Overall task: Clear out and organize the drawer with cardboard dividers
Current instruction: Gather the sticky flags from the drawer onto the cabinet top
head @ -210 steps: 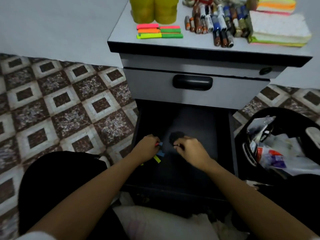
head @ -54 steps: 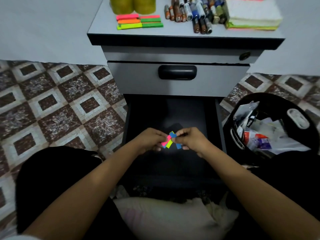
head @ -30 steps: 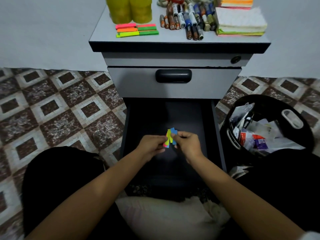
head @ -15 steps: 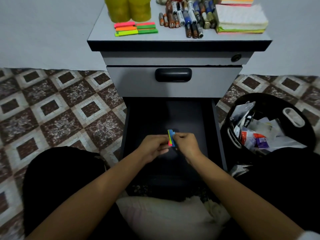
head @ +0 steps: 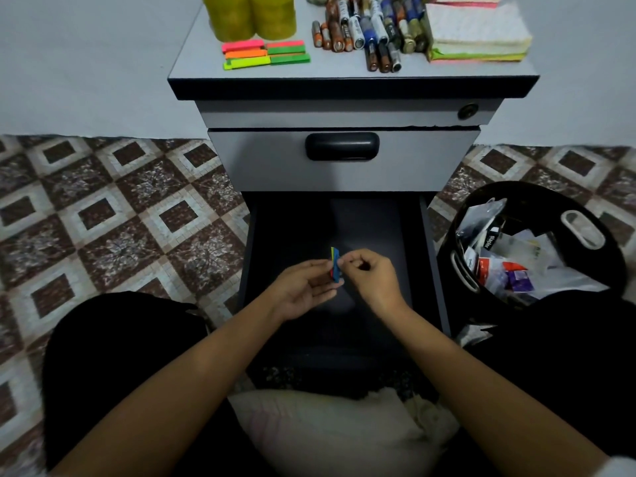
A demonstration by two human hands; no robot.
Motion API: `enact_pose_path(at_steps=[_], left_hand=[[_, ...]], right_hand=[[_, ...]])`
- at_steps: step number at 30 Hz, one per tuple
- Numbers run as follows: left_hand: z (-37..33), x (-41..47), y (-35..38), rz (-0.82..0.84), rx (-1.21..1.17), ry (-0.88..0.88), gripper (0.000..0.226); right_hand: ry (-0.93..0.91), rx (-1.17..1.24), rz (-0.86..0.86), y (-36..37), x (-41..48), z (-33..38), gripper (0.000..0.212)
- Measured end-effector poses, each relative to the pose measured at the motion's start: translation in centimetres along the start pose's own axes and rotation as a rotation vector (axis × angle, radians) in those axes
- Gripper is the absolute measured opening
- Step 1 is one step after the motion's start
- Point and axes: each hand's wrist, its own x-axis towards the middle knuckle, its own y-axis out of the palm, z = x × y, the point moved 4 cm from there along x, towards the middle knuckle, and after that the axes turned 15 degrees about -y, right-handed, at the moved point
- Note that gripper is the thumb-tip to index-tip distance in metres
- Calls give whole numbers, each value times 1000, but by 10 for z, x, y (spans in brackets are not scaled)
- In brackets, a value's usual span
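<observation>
Though I see left hand (head: pixel 303 290) pinching the flag stack (head: pixel 335 266), right hand (head: pixel 373 277) at 3 o'clock curls, contact unclear.

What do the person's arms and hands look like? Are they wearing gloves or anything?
No gloves! The left hand and right hand are bare, with no ring, watch or bracelet showing. The left forearm and right forearm are bare too. A tiny bit of white, maybe a sleeve edge, peeks in at the bottom right corner.

bin (head: pixel 537 201) right of open drawer (head: pixel 433 270)
</observation>
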Motion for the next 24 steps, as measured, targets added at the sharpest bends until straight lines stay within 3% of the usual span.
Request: enact_pose_path(at_steps=[4,9,13,24], left_hand=[[-2,-2,2,59,-81,-18,11],[-3,-2,0,49,-115,-39,14],[-2,-3,-2,60,-93,-54,12],[-8,-8,-2,13,65,-20,12]], right_hand=[[-181,-169,19,-3,2,7,4],[-359,-281,110,-3,0,15,20],[-378,-306,239,1,-2,13,40],[-365,-270,179,1,-1,10,30]])
